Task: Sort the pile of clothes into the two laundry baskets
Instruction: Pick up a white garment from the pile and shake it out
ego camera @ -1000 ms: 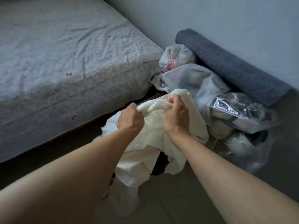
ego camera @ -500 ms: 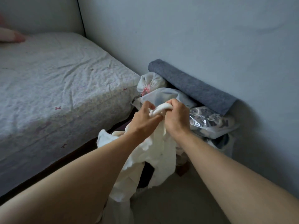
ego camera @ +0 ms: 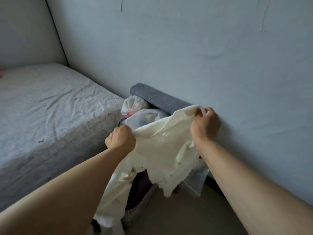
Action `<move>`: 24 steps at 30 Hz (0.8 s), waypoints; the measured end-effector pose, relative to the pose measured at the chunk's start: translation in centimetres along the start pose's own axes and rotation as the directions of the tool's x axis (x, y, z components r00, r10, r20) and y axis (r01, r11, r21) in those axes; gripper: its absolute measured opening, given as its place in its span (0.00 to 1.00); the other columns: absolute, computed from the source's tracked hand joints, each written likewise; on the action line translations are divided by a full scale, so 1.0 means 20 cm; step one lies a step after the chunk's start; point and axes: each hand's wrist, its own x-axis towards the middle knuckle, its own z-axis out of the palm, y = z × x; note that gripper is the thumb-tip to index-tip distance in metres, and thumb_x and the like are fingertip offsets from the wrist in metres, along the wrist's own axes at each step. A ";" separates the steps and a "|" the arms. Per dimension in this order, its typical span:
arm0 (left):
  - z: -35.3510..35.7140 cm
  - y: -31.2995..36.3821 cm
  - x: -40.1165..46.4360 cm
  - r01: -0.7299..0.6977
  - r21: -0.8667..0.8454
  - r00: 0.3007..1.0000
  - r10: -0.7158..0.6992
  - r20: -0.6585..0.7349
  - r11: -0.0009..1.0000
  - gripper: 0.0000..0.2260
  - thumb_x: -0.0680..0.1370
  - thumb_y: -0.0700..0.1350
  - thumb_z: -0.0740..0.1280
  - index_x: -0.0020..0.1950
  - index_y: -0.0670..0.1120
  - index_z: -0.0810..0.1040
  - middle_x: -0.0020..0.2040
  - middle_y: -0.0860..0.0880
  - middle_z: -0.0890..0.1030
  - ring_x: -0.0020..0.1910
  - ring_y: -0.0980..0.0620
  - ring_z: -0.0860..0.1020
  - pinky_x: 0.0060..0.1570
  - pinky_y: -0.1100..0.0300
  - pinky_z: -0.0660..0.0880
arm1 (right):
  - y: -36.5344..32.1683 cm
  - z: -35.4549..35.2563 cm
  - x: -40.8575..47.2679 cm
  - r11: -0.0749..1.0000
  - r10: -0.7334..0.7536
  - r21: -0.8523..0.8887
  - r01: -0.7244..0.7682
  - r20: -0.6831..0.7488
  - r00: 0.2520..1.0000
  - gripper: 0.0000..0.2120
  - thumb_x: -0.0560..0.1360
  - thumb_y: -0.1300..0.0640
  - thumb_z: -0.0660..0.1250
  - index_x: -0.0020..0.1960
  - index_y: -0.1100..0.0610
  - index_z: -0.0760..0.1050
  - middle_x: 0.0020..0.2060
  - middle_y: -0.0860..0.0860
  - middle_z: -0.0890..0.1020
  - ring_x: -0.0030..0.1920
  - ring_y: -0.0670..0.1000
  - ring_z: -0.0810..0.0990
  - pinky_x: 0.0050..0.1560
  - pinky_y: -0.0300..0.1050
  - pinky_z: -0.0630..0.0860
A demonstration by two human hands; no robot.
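Both hands hold a cream knitted garment (ego camera: 162,150) up in the air, spread between them in front of the pale blue wall (ego camera: 203,56). The left hand (ego camera: 121,139) is closed in a fist around the garment's upper left edge, knuckles toward the camera, the cloth bunched inside the curled fingers. The right hand (ego camera: 205,125), a little higher and farther right, pinches the upper right edge, fingers curled over a fold of the ribbed border (the thumb itself is hidden behind the cloth). Between the hands the top edge sags slightly; the rest hangs down in ragged folds, with small dark specks near the lower hem.

Below the garment more pale cloth (ego camera: 115,197) droops over the rim of a grey woven basket (ego camera: 137,212) on the floor, with something dark inside it. Beyond, against the wall, lie a grey rolled mat (ego camera: 157,97) and tied plastic bags (ego camera: 135,106). A bed with a rumpled patterned sheet (ego camera: 50,116) fills the left side.
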 end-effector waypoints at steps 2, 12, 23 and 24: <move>-0.04 0.11 -0.07 -0.017 -0.048 1.000 0.018 0.015 0.999 0.15 0.76 0.40 0.58 0.58 0.47 0.79 0.57 0.44 0.79 0.59 0.42 0.77 0.56 0.51 0.72 | 0.02 -0.11 0.04 0.997 0.066 -0.036 -0.065 0.031 0.997 0.14 0.79 0.58 0.57 0.59 0.63 0.75 0.59 0.61 0.79 0.60 0.61 0.76 0.54 0.49 0.71; -0.12 0.74 -0.55 -0.169 -0.185 0.985 0.174 0.009 0.968 0.15 0.80 0.42 0.57 0.66 0.41 0.72 0.65 0.42 0.75 0.65 0.43 0.73 0.53 0.55 0.69 | 0.23 -0.73 0.10 0.968 0.209 -0.145 -0.204 0.026 0.977 0.17 0.78 0.59 0.55 0.63 0.62 0.74 0.61 0.60 0.77 0.60 0.62 0.77 0.59 0.52 0.73; 0.12 1.28 -1.19 -0.197 -0.481 0.896 0.356 0.265 0.854 0.08 0.76 0.34 0.59 0.45 0.36 0.78 0.30 0.44 0.75 0.23 0.50 0.74 0.17 0.65 0.71 | 0.58 -1.28 0.02 0.943 0.229 0.114 -0.313 0.460 0.858 0.11 0.78 0.60 0.56 0.53 0.57 0.76 0.52 0.58 0.81 0.50 0.58 0.81 0.47 0.55 0.81; 0.15 1.32 -1.25 -0.214 -0.492 0.881 0.384 0.277 0.844 0.08 0.76 0.34 0.59 0.45 0.36 0.78 0.30 0.44 0.75 0.24 0.50 0.74 0.22 0.62 0.73 | 0.61 -1.34 0.00 0.951 0.203 0.100 -0.292 0.513 0.834 0.10 0.76 0.58 0.58 0.53 0.56 0.76 0.52 0.58 0.82 0.50 0.57 0.81 0.48 0.55 0.81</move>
